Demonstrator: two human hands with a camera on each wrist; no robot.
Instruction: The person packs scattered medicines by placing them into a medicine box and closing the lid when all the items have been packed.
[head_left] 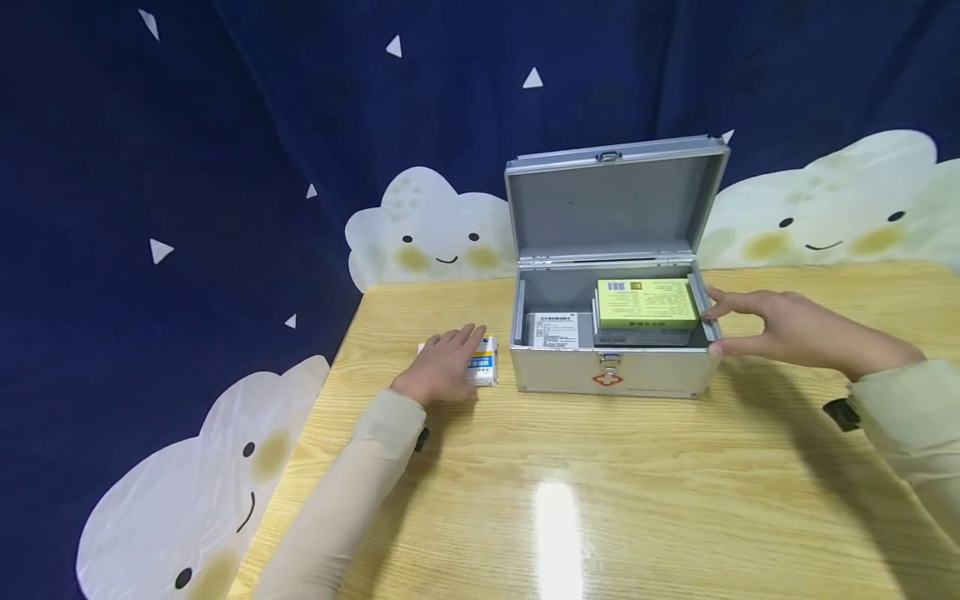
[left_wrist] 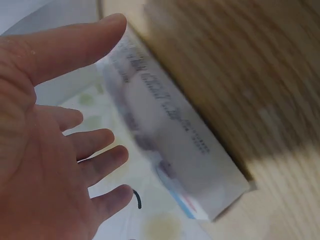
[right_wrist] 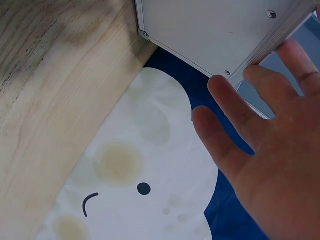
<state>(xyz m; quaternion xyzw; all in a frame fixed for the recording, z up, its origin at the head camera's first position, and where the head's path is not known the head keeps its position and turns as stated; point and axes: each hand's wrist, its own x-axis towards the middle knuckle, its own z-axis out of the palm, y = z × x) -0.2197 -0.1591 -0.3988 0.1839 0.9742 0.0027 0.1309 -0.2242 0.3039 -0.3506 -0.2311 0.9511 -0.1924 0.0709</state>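
On the table, a small white medicine box point(head_left: 484, 372) with a blue and yellow label lies left of a silver first-aid case point(head_left: 551, 372). My left hand point(head_left: 444, 367) is over that box, partly hiding it; the left wrist view shows loosely spread fingers and the thumb close to the carton's side point(left_wrist: 175, 130). The case stands with its lid point(head_left: 615, 204) raised. Inside are a yellow-green medicine box point(head_left: 648, 302) on the right, stacked on other boxes, and a white printed box point(head_left: 555, 331) on the left. My right hand point(head_left: 780, 327) touches the case's right rim with extended fingers.
The wooden table point(head_left: 420, 500) runs up to a dark blue curtain point(head_left: 247, 125) with white clouds and triangles. A red cross and a metal latch point(head_left: 610, 361) are on the case's front.
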